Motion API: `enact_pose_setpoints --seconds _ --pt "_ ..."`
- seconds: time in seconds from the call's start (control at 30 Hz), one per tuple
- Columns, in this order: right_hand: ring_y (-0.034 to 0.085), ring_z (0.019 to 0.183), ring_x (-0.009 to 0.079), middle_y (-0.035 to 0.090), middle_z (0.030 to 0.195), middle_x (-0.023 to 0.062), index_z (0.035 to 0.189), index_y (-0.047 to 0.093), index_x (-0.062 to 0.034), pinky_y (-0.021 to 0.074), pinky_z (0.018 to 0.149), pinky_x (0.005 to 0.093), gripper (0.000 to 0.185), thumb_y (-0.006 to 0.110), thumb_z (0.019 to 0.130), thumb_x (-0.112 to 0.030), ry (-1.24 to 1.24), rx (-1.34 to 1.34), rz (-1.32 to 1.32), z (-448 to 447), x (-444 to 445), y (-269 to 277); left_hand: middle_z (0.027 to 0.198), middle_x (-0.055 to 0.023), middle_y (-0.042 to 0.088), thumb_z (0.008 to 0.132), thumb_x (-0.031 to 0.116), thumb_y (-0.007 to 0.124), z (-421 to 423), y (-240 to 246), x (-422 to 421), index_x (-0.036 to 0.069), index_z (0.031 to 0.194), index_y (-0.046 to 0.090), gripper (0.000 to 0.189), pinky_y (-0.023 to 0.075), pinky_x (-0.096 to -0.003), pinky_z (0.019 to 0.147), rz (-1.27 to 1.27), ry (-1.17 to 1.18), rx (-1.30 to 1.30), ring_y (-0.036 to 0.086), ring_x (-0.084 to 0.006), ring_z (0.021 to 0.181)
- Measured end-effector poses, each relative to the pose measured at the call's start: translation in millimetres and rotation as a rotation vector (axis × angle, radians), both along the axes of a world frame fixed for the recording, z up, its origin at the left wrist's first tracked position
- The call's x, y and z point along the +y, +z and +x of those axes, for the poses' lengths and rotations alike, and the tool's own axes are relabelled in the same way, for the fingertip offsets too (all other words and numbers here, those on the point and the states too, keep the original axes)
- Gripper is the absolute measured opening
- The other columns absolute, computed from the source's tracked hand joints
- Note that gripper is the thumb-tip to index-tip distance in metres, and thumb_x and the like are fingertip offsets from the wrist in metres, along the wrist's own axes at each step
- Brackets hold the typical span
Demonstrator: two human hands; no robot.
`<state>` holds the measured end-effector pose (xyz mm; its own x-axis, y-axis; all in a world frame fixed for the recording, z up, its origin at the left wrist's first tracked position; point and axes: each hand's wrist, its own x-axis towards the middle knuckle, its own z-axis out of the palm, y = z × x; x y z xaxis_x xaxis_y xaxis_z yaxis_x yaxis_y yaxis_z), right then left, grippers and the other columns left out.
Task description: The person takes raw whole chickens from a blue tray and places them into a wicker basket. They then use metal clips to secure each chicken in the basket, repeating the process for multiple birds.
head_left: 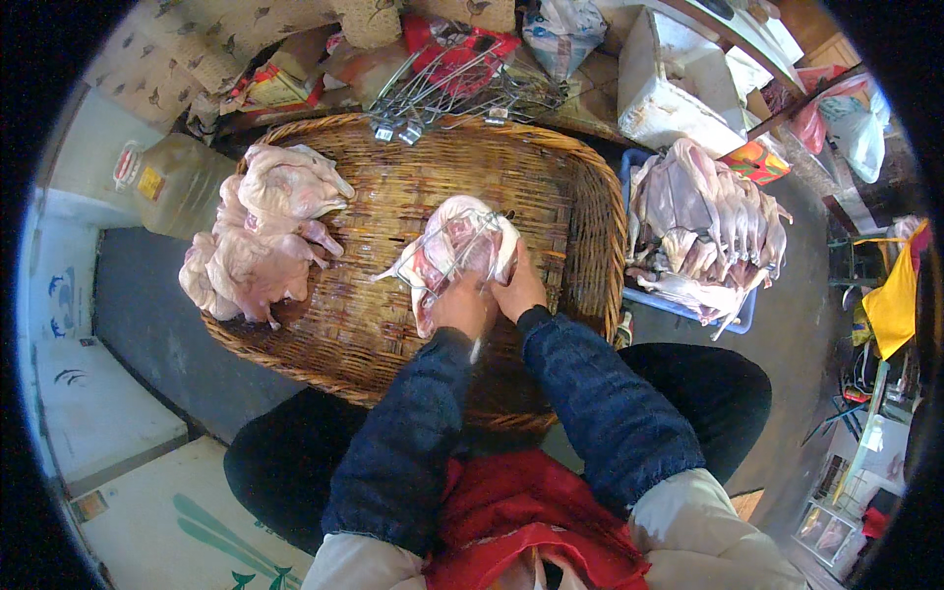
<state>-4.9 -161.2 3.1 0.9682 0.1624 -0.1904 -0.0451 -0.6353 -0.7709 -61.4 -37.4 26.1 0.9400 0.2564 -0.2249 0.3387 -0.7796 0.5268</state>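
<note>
A raw plucked poultry carcass point(461, 221) lies near the middle of a large woven wicker basket point(376, 184), with a thin metal wire frame point(479, 232) across it. My left hand point(463, 302) grips the near part of this carcass, its fingers partly hidden by the meat and wire. Around the right side of the same bird closes my right hand point(520, 287), thumb side towards the middle. Several more plucked carcasses point(258, 258) are heaped on the basket's left rim.
Metal wire frames point(442, 88) lie piled over the far rim. Right of the basket, a blue plastic crate point(745, 317) holds flattened carcasses point(693, 192). A foam box point(675, 103) stands behind it. At the left is a large plastic jug point(181, 184).
</note>
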Motion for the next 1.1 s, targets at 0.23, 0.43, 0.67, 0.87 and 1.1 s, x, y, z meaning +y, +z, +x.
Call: enact_pose_setpoints --seconds 0.23,0.43,0.67,0.87,1.1 --pt "0.057 0.119 0.0428 0.051 0.136 0.0307 0.156 0.015 -0.0016 0.0475 0.098 0.0455 0.098 0.074 0.079 -0.018 0.07 0.056 -0.127 11.8 0.2 24.6 0.094 -0.0191 0.071 0.087 0.017 0.062 14.9 -9.1 21.4 0.016 0.116 0.063 0.029 0.054 -0.0504 0.077 -0.165 -0.193 -0.01 0.069 -0.0392 0.086" --pt "0.061 0.106 0.0469 0.055 0.129 0.0313 0.156 0.015 -0.002 0.0516 0.088 0.0512 0.086 0.065 0.088 -0.024 -0.001 0.201 -0.308 10.6 11.1 29.6 0.086 -0.0241 0.07 0.087 0.014 0.054 21.0 13.5 -0.2 0.021 0.132 0.05 0.046 0.0527 -0.0539 0.074 0.114 -0.207 0.183 0.069 -0.0431 0.081" --pt "0.068 0.086 0.0457 0.069 0.098 0.0281 0.138 0.043 -0.0022 0.0534 0.076 0.0557 0.06 0.061 0.091 -0.035 -0.049 0.097 -0.348 23.1 8.6 13.8 0.086 -0.0205 0.071 0.088 0.016 0.056 18.7 21.6 -0.5 0.025 0.146 0.044 0.06 0.0518 -0.0527 0.067 0.138 -0.247 0.22 0.071 -0.0384 0.081" --pt "0.069 0.086 0.0435 0.07 0.092 0.0266 0.108 0.062 -0.0014 0.0543 0.079 0.0533 0.046 0.058 0.092 -0.045 0.043 0.134 -0.422 37.4 -4.2 0.4 0.091 -0.0214 0.072 0.091 0.021 0.057 19.2 23.9 2.2 0.027 0.147 0.044 0.058 0.0529 -0.0519 0.071 0.152 -0.29 0.25 0.071 -0.0386 0.083" --pt "0.068 0.09 0.0431 0.069 0.097 0.0286 0.093 0.069 0.0071 0.0532 0.083 0.0517 0.053 0.06 0.09 -0.045 0.087 0.258 -0.173 58.9 -16.5 -20.5 0.101 -0.0249 0.07 0.096 0.02 0.05 9.2 29.4 8.7 0.028 0.145 0.046 0.05 0.0519 -0.0536 0.08 0.119 -0.274 0.314 0.069 -0.0415 0.094"
